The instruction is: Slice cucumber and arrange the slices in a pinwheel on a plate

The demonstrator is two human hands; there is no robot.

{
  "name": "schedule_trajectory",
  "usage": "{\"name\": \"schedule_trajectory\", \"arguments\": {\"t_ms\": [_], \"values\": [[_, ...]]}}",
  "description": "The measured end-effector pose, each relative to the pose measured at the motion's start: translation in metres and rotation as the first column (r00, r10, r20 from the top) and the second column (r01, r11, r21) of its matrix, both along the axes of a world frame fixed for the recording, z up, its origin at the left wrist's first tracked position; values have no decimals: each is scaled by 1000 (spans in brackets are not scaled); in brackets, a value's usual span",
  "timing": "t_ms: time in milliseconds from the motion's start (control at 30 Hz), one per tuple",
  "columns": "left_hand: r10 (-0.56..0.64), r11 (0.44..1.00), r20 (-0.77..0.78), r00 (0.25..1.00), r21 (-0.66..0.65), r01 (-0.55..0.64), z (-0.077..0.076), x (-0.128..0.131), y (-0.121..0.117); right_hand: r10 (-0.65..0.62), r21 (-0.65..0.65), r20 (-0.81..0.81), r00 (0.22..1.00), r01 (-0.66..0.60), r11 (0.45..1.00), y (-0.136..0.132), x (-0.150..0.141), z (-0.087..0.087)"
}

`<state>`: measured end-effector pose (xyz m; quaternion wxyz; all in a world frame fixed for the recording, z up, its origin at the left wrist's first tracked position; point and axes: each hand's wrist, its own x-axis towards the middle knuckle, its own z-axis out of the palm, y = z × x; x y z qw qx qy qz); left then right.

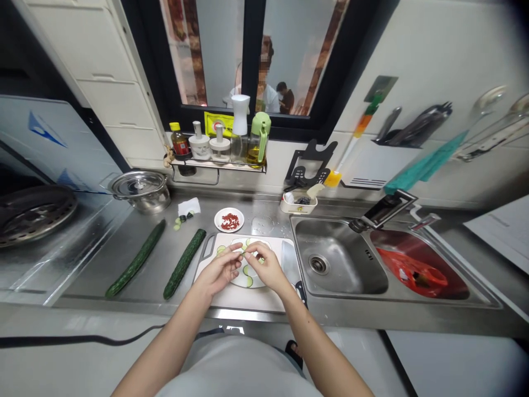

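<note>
My left hand point(220, 271) and my right hand point(265, 267) meet over a white plate point(259, 283), fingertips pinched together on a small green cucumber piece point(243, 253). Part of that piece is hidden by the fingers. Thin cucumber slices point(248, 280) lie around the plate, partly covered by my hands. Under the plate is a pale cutting board point(243, 301) with a grey handle. A kitchen knife point(291, 263) rests along the board's right side, its black handle towards me. Two whole cucumbers point(184, 263) point(136, 259) lie to the left.
Behind the board stands a small dish point(217, 221) of chopped red bits. Cucumber ends point(177, 224) lie near a white tissue point(189, 206). A lidded steel pot point(144, 198) is at the back left. Right of the board is a double sink point(343, 264) with a red bag point(413, 274).
</note>
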<state>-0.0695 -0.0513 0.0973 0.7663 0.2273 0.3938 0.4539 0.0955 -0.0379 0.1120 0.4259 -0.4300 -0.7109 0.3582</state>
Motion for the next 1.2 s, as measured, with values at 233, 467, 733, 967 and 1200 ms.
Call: {"name": "schedule_trajectory", "arguments": {"t_ms": [233, 467, 733, 967, 1200], "values": [[103, 989, -211, 972, 129, -77, 11, 2, -4, 19, -44, -13, 1000, -20, 999, -3, 0, -4], [170, 954, -274, 946, 285, -89, 17, 6, -7, 34, -48, -7, 999, -35, 998, -4, -1, -1], [213, 926, -318, 924, 367, -87, 18, 5, -8, 36, -114, -52, 998, -41, 993, -3, 0, -1], [242, 914, -357, 902, 397, -88, 11, 6, -5, 54, -244, -96, 994, -76, 967, 0, 2, -6], [280, 892, -395, 875, 445, -84, 4, 7, -3, 29, -360, -171, 985, -90, 928, 6, 5, -14]]}}
